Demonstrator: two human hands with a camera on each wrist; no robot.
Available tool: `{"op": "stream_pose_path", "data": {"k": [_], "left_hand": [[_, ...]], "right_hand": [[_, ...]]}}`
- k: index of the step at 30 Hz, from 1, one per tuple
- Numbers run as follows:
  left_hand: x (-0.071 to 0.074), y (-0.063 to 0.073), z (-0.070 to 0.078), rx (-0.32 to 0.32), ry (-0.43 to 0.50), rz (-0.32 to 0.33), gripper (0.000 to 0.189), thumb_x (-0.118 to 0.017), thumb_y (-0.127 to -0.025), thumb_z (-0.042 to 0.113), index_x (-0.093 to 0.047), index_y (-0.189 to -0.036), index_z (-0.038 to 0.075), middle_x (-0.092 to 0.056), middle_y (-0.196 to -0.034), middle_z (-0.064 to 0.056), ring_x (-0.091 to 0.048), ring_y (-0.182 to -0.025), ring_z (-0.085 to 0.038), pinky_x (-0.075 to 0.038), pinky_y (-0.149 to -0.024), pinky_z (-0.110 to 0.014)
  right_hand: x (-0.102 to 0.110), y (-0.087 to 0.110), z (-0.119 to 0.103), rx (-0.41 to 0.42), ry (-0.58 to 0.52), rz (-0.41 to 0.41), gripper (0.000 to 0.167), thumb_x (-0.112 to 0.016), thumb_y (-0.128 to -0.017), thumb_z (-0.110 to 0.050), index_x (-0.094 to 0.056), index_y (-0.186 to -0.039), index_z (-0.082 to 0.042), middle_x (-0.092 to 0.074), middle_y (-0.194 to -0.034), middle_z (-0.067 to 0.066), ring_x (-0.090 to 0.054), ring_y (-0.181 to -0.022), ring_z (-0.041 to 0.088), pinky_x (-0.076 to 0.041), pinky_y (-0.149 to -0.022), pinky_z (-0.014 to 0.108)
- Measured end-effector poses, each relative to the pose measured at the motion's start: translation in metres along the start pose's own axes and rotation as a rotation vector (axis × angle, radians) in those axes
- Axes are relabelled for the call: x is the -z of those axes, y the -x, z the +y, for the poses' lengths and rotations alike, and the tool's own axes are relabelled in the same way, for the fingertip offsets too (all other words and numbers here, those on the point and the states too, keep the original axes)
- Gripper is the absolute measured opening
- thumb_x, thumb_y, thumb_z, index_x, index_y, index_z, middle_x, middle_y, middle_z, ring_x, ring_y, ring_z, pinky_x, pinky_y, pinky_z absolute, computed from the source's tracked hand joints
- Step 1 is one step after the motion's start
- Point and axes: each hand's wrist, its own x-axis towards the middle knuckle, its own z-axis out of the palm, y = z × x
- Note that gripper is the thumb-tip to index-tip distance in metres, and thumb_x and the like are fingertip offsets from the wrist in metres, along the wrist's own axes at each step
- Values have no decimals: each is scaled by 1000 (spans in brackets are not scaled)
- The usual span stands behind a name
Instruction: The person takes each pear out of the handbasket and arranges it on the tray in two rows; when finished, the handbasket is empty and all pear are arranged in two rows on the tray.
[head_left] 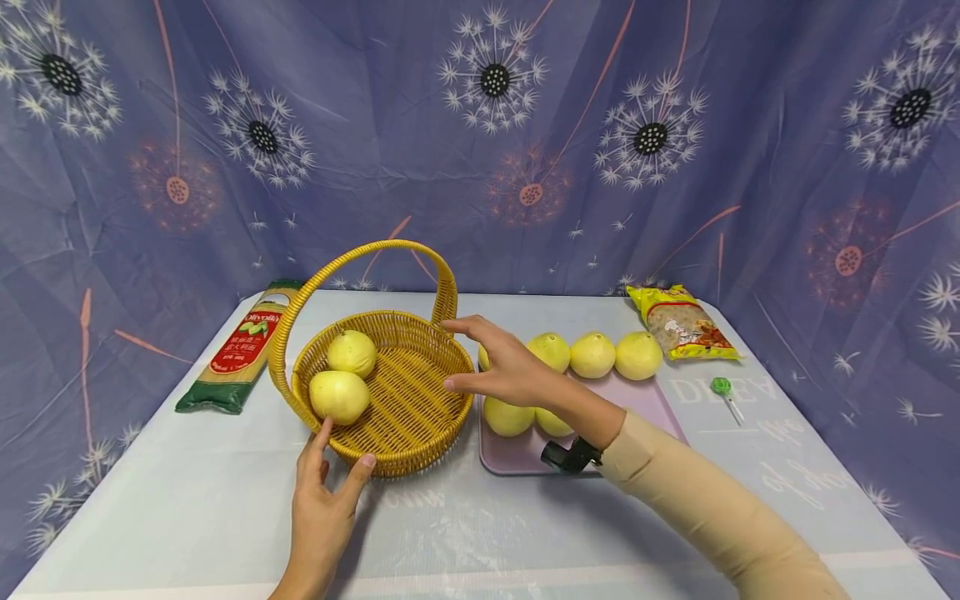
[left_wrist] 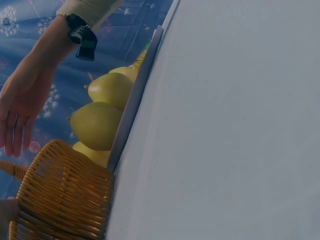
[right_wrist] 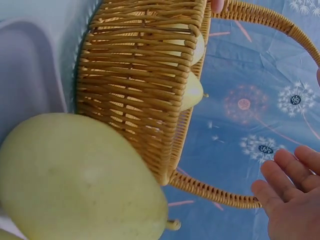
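A yellow wicker basket (head_left: 408, 392) with a tall arched handle stands left of centre. Inside, at its left, are two pale yellow-green pears (head_left: 340, 397). My left hand (head_left: 324, 496) is at the basket's front rim, fingers extended, thumb spread and an index fingertip close to the front pear. My right hand (head_left: 506, 364) hovers near the basket's right rim, with thumb and fingers spread and nothing between them. Beneath it lies a pinkish-purple tray (head_left: 517, 467) bearing several pears (head_left: 592, 355), partly hidden by this hand. The right wrist view has one large pear (right_wrist: 85, 180) up close.
A spaghetti pack (head_left: 243, 346) lies left of the basket. At the back right is a yellow food bag (head_left: 682, 323), with a green lollipop (head_left: 722, 387) in front of it. A purple dandelion-print curtain (head_left: 375, 125) encloses the back and sides of the white table (head_left: 450, 533).
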Motion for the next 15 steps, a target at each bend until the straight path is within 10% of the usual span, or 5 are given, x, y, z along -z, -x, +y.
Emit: {"op": "stream_pose_path", "data": {"k": [15], "left_hand": [[0,0,0,-7,8,0,75,-68,-87,19,-26,-150,17,-19,-154,-18,-15,-144,-36,-21,-112,-61]], "right_hand": [[-12,-32,-15,9,33,-28,75,-74,-81,-36,-38,-144,-16,-43,-145,2,-40,-135,18,-37,-112,40]]}}
